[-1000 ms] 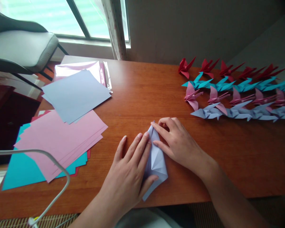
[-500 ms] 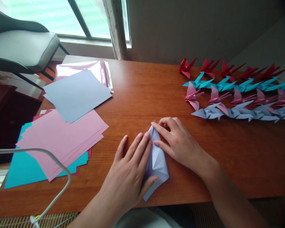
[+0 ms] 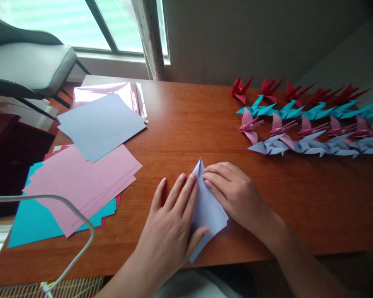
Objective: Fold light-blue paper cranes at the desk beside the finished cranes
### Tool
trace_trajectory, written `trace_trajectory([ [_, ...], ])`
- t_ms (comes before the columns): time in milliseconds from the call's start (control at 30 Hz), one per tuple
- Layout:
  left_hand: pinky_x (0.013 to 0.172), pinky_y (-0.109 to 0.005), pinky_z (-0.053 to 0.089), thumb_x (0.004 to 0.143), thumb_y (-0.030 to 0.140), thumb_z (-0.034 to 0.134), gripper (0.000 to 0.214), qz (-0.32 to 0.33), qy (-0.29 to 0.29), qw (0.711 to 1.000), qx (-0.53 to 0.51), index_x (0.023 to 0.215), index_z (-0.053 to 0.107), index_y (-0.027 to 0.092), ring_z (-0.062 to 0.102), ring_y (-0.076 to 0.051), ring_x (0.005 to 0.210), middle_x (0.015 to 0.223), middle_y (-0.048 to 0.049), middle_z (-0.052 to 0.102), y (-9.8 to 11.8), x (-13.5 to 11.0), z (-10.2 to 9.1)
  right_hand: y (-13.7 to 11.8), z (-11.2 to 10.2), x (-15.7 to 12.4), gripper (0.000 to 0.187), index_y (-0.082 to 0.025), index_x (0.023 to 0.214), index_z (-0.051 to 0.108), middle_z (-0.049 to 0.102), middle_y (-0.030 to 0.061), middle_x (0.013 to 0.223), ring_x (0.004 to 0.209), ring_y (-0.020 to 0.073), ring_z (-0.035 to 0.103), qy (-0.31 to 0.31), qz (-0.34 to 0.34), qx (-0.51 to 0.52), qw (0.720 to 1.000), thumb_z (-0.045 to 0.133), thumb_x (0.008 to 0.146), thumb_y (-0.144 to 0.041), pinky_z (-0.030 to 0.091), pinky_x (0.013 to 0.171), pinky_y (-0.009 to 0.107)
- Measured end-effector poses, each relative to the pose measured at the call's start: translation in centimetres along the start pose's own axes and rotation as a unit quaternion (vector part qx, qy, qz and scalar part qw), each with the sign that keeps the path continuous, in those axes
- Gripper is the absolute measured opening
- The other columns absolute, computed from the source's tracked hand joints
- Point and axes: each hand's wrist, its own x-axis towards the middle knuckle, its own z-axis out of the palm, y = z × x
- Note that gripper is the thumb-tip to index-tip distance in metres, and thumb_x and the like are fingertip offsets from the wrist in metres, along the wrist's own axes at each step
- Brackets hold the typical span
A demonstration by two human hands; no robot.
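A partly folded sheet of pale lavender origami paper (image 3: 209, 213) lies on the table near its front edge, its narrow tip pointing away from me. Flat across the paper's left side rests my left hand (image 3: 174, 219), fingers stretched out and thumb on the lower part. My right hand (image 3: 234, 188) is at the right edge, thumb and fingers closed together on the upper right flap. That flap is opened out to the right, and a crease runs down from the tip. My left hand covers the paper's left edge.
Lavender sheets (image 3: 102, 124) overlap a plastic packet (image 3: 136, 99) at the left. Pink sheets (image 3: 81, 182) lie over turquoise sheets (image 3: 34, 223) and red ones. A white cable (image 3: 77, 215) arches at the lower left. Rows of red, turquoise, pink and lavender paper cranes (image 3: 286, 145) stand at the right.
The paper's right flap has swung outward to the right, widening the shape. My right hand's fingers have drawn together and moved slightly down from the tip. My left hand stays in place.
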Motion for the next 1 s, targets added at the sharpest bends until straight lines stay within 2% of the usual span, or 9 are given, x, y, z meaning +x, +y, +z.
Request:
trace_trajectory([
  [267,0.125,-0.048,0.008,0.097,0.059,0.041,0.074,-0.002,0.002,1.000,0.005,0.151,0.042,0.008,0.031,-0.032,0.149,0.162,-0.0123,0.032,0.3,0.1,0.1,-0.4,0.6,-2.2,0.031,-0.014,0.125,0.066,0.065,0.0112,0.137,0.128,0.0261,0.057,-0.010,-0.028,-0.052,0.998,0.051,0.099,-0.014,0.048,0.105,0.045],
  [1000,0.125,-0.048,0.002,0.097,0.060,0.040,0.078,0.011,-0.013,1.000,0.003,0.153,0.037,0.006,0.028,-0.033,0.150,0.163,-0.0126,0.029,0.1,-0.1,0.2,0.1,0.5,-2.3,0.034,-0.017,0.129,0.066,0.063,0.0103,0.139,0.131,0.0261,0.056,-0.023,-0.035,-0.042,0.998,0.050,0.099,-0.014,0.049,0.106,0.047],
])
